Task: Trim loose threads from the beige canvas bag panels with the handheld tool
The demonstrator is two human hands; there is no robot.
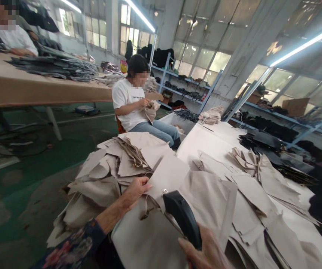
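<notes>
My left hand [135,190] pinches the edge of a beige fabric piece [169,173] between thumb and fingers. My right hand [206,248] is wrapped round a black, curved hand-held tool [182,213]; its exact kind does not show. The tool's head lies against the lower part of the piece, beside a small shiny metal bit [165,191]. Under my left hand, a fold with a strap-like strip [147,209] hangs down. A heap of beige pieces [96,186] lies to the left, and more beige pieces [250,194] are spread on the right.
A white table [203,138] stretches away, with black pieces [273,145] at its right. Ahead sits a person [130,101] handling beige cloth. Another person [15,37] is at a brown-covered table [51,89] with stacked dark pieces. Blue shelves [183,89] stand behind.
</notes>
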